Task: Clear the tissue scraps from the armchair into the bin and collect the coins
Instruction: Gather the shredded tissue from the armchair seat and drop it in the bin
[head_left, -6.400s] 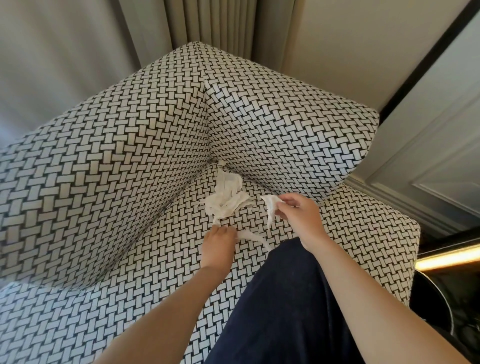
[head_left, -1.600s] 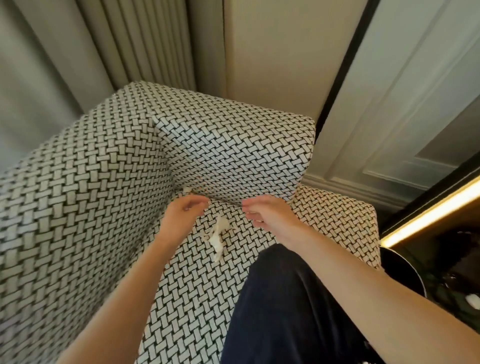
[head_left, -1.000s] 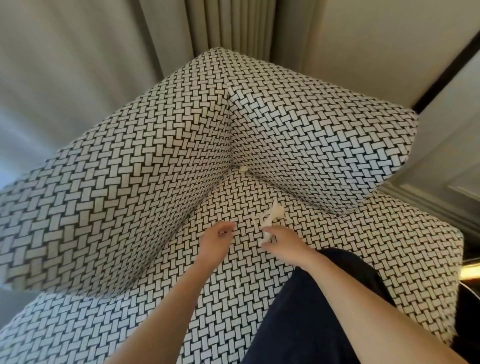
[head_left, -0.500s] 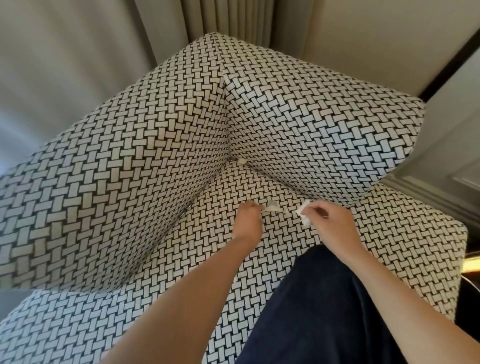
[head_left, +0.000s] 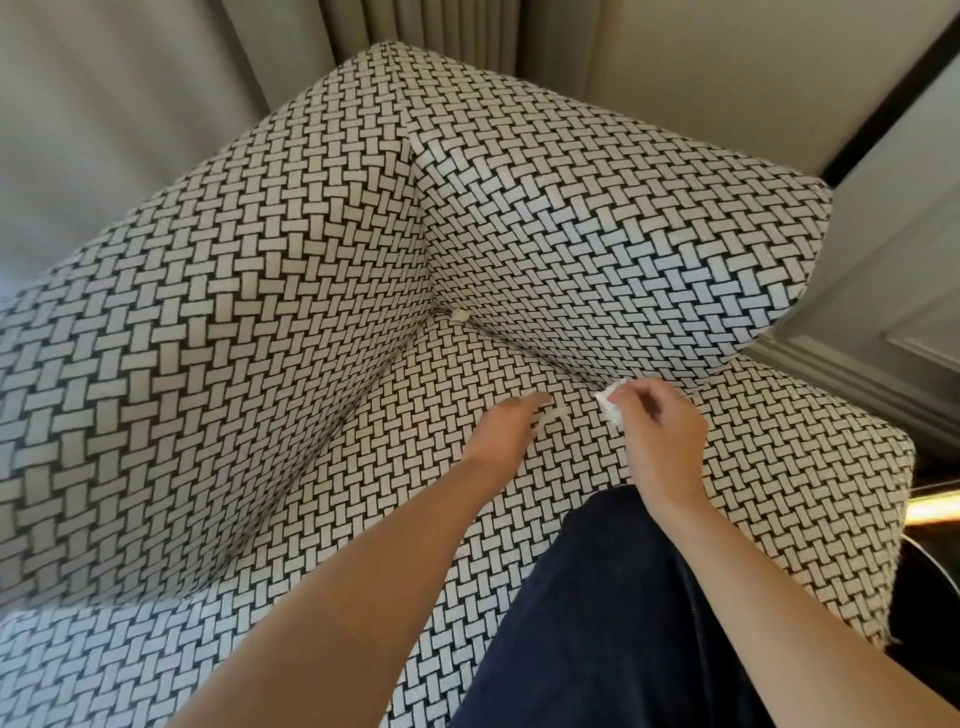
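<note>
Indoor living space: a sitting room or a hotel room, I can't tell which. Under my fingers (head_left: 537, 400): an upholstered armchair (head_left: 311, 312) in black-and-white basket-weave fabric. Beyond the fingers, behind the chair back: pale pleated curtains (head_left: 441, 31). Right of the fingers: a panelled wall (head_left: 883, 291) with moulded trim. Far right, lower down: a warm strip light (head_left: 935, 506).

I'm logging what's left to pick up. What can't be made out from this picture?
Head view:
Coins: none seen; possibly too small against the armchair weave or down its crease.
Bin: perhaps the dark curved rim cut off by the right edge; unclear.
Left hand: its back hides whether the fingers pinch the small scrap.
Corner scrap: partly tucked in the crease, size unknown.
</note>
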